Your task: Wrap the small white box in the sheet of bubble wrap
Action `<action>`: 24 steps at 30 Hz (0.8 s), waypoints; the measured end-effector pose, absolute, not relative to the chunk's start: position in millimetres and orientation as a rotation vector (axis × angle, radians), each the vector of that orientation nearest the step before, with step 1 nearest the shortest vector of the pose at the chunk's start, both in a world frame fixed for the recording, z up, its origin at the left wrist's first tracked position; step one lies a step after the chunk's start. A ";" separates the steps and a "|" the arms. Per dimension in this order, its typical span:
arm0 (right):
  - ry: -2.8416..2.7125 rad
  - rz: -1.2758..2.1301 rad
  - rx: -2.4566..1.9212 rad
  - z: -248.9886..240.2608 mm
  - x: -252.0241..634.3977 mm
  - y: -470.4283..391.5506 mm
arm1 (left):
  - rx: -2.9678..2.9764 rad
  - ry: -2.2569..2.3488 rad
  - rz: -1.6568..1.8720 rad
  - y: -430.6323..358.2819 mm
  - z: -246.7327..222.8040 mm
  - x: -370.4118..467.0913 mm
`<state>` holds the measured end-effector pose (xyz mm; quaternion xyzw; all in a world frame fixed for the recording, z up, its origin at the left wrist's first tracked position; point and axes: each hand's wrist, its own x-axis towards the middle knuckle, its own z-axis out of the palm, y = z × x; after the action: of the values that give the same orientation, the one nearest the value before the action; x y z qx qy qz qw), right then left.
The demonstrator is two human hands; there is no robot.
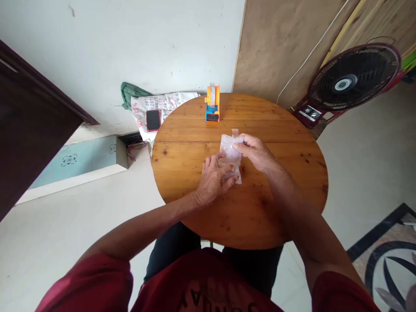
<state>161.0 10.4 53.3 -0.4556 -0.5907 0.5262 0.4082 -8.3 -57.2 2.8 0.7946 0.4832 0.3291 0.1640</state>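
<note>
A small packet of bubble wrap (230,147) lies over the middle of the round wooden table, with a short strip of tape sticking up from its top edge. My right hand (255,151) pinches the packet's upper right edge between thumb and fingers. Across the lower part of the wrap rests my left hand (215,177), its fingers spread and pressing on the plastic. Whatever the wrap may contain cannot be made out.
An orange and blue tape dispenser (212,104) stands at the table's (182,173) far edge. Beyond the far left edge, a phone (153,120) lies on printed paper (139,113) beside a green bag (131,93). A dark fan (354,78) stands at the right.
</note>
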 end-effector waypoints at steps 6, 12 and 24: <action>-1.441 1.388 -1.050 50.3 157.6 3.2 | 2.063 1.473 1.142 -68.0 -16.0 -2.1; -1.451 1.397 -1.008 46.4 158.0 -5.1 | 1.895 1.337 1.210 -64.3 -27.6 0.4; -1.459 1.217 -1.114 24.2 158.2 -44.5 | 1.912 1.375 1.135 -66.0 -21.9 -2.6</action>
<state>158.2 -44.5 24.2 -0.4510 -0.5908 0.4928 0.4525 -2.6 -66.0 -21.9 0.7060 0.5077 0.4192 0.2609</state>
